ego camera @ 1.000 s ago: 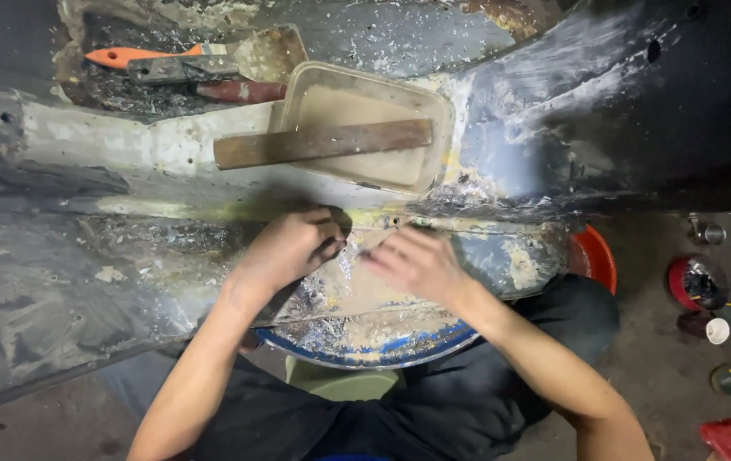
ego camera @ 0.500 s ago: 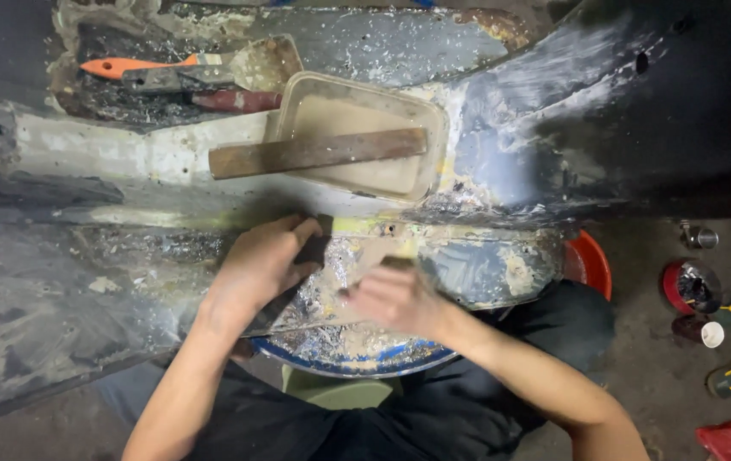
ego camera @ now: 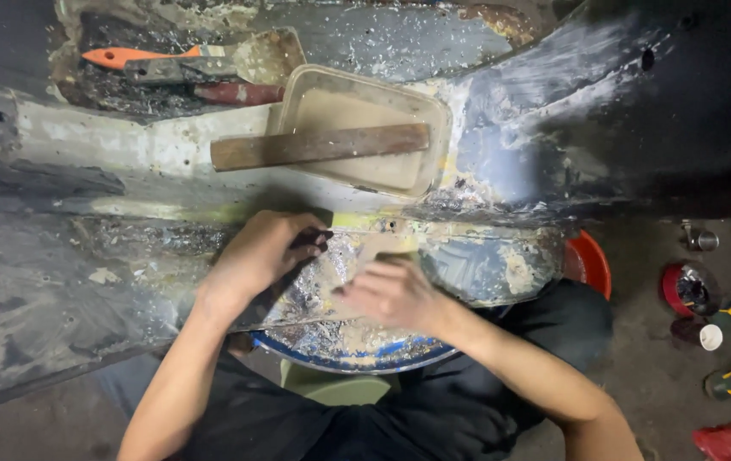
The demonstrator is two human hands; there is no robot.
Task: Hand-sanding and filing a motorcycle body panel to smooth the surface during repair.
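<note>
Here, seen from above, two bare hands work on a scraped, filler-smeared metal panel (ego camera: pixel 109 290). The left hand (ego camera: pixel 259 256) has its fingers curled around a small dark tool (ego camera: pixel 318 239), pressed against the panel. Just beside it, the right hand (ego camera: pixel 395 294) lies on the panel with fingers bent; whether they grip anything cannot be told. Above, well apart from the hands, a wooden stick (ego camera: pixel 318 145) lies across a shallow beige tray (ego camera: pixel 412 115). An orange-handled scraper (ego camera: pixel 139 58) rests at upper left.
</note>
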